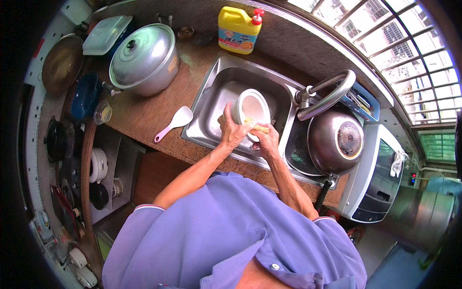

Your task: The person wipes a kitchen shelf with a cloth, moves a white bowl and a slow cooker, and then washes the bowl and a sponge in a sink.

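Over the steel sink basin (225, 86), a white bowl (254, 104) is tilted with its inside facing up toward me. My left hand (234, 128) grips the bowl's near left side, its thumb by the rim. In my right hand (266, 137) is a yellowish scrubbing cloth or sponge (260, 128), pressed at the bowl's near rim. The fingers under the bowl are partly hidden. A white rice paddle with a pink handle (175, 123) lies on the counter left of the sink.
A large lidded aluminium pot (144, 59) stands left on the counter. A yellow detergent jug (239, 32) stands behind the sink. The curved faucet (325, 95) rises at the right, above an upturned pan (335, 141). Beyond is a white appliance (375, 173).
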Motion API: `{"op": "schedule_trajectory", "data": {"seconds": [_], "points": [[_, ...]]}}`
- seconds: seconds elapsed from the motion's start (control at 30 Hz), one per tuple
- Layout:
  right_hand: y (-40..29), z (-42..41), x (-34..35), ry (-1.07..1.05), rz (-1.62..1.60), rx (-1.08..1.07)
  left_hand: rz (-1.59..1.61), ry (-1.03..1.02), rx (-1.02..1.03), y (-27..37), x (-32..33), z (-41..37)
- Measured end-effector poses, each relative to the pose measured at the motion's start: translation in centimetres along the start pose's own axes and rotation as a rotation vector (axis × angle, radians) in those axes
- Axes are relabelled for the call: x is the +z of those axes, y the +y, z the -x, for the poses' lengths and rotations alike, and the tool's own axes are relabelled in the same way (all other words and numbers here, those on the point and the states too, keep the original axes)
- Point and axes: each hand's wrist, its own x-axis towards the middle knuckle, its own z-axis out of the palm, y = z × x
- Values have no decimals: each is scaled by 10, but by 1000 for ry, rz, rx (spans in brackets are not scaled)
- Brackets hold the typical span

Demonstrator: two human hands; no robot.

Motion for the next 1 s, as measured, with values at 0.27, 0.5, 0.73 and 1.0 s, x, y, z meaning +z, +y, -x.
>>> {"op": "schedule_trajectory", "data": {"seconds": [0.27, 0.5, 0.73, 1.0], "points": [[-53, 3, 15, 179, 1344, -1068, 319, -170, -124, 30, -42, 10], [-56, -9, 40, -332, 1698, -1215, 262, -175, -1, 45, -59, 7], [-28, -2, 72, -475, 773, -84, 3, -25, 161, 35, -61, 10], [-48, -15, 39, -262, 1555, -1336, -12, -185, 175, 60, -67, 9]]}}
